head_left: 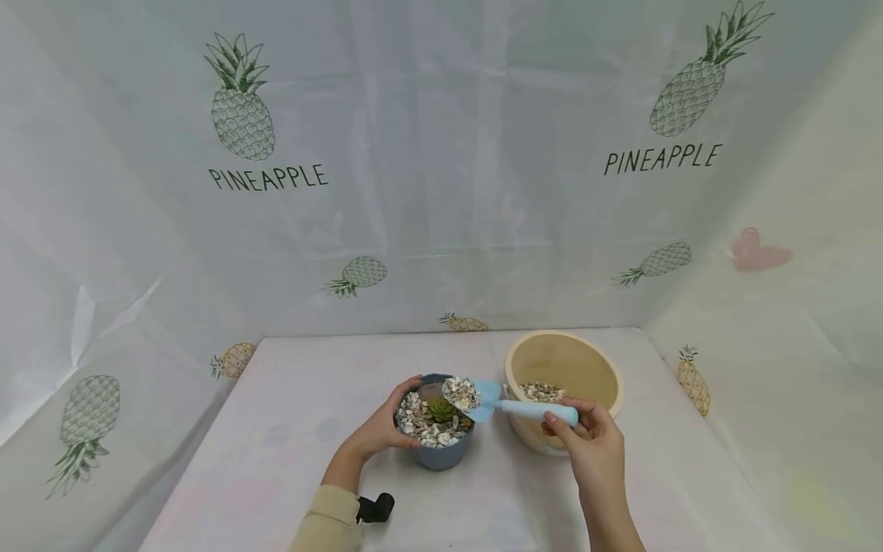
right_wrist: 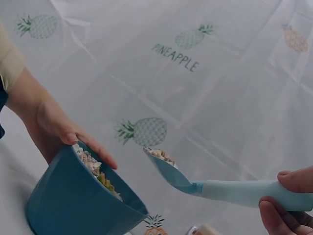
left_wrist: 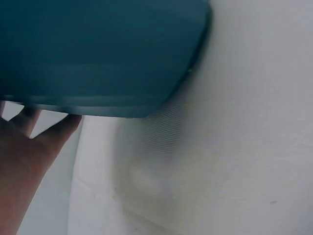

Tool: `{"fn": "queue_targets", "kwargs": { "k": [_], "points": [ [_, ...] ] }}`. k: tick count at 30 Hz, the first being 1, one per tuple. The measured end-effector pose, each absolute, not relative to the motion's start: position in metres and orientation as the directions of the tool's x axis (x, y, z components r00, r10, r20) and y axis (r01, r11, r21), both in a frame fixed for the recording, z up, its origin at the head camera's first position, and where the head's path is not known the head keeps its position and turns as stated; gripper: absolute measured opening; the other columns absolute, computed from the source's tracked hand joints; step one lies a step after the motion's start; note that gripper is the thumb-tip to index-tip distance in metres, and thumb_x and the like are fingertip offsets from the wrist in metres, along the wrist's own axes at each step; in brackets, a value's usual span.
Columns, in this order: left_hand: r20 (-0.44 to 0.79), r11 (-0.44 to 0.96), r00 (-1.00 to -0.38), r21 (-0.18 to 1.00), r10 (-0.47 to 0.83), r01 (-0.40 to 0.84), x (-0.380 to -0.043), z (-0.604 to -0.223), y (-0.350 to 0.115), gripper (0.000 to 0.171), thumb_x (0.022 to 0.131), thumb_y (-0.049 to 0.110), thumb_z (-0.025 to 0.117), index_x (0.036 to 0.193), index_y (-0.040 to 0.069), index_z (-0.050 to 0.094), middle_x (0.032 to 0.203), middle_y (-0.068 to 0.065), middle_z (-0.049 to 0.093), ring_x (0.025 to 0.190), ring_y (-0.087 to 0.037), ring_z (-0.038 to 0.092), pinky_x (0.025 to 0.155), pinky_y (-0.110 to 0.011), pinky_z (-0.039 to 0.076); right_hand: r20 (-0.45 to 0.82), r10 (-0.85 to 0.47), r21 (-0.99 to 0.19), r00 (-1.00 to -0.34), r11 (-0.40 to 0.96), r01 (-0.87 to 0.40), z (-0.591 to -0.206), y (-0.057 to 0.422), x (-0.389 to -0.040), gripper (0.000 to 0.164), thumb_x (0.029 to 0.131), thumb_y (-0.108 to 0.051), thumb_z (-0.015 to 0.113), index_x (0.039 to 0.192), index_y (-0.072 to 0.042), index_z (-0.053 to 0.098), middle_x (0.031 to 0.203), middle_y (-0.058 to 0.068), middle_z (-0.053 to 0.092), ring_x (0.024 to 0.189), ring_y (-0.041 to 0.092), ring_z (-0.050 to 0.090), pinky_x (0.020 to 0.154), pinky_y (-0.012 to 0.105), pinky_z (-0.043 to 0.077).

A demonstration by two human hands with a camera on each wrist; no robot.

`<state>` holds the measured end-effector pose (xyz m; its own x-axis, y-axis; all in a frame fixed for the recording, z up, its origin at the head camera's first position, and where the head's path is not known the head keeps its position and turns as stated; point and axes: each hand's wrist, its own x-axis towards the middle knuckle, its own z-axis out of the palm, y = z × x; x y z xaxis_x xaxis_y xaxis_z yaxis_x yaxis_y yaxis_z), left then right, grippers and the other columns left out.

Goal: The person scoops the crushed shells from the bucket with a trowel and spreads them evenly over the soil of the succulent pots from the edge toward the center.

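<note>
Gripping a light-blue trowel point(head_left: 520, 408) of gravel point(head_left: 461, 393), the right hand point(head_left: 592, 441) is near the succulent pot point(head_left: 443, 458) the left hand point(head_left: 381, 426) clasps.

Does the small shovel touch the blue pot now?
Apart: the right wrist view shows a clear gap between the shovel blade and the blue pot.

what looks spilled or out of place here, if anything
Nothing stands out. White pebbles sit heaped on the light blue trowel in the right hand, the left hand holds the blue pot, and I see no spill or damage.
</note>
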<state>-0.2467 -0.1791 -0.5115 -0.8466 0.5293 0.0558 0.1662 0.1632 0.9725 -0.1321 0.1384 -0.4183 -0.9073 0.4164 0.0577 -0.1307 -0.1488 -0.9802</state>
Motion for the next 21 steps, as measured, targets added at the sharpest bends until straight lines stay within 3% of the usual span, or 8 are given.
{"fn": "queue_targets", "kwargs": {
  "k": [12,21],
  "points": [
    [0.073,0.151,-0.952,0.981,0.298,0.123,-0.222,-0.522,-0.153,0.106,0.063,0.022,0.094,0.148,0.015,0.031,0.161,-0.006,0.017,0.145,-0.038,0.015,0.111,-0.062,0.017,0.051,0.467,-0.977,-0.883,-0.161,-0.142,-0.428,0.139,-0.134,0.031,0.080,0.012,0.072,0.107,0.008,0.057,0.093,0.004,0.069,0.070,0.018,0.070,0.071,0.029,0.058],
    [0.119,0.151,-0.976,0.977,0.181,0.148,-0.205,-0.521,-0.143,0.106,0.063,0.019,0.093,0.148,0.013,0.031,0.160,-0.010,0.017,0.145,-0.040,0.013,0.111,-0.063,0.017,0.043,0.473,-0.977,-0.880,-0.166,-0.137,-0.431,0.138,-0.134,0.034,0.080,0.013,0.072,0.109,0.011,0.055,0.090,0.003,0.068,0.069,0.016,0.069,0.070,0.028,0.057]
  ]
}}
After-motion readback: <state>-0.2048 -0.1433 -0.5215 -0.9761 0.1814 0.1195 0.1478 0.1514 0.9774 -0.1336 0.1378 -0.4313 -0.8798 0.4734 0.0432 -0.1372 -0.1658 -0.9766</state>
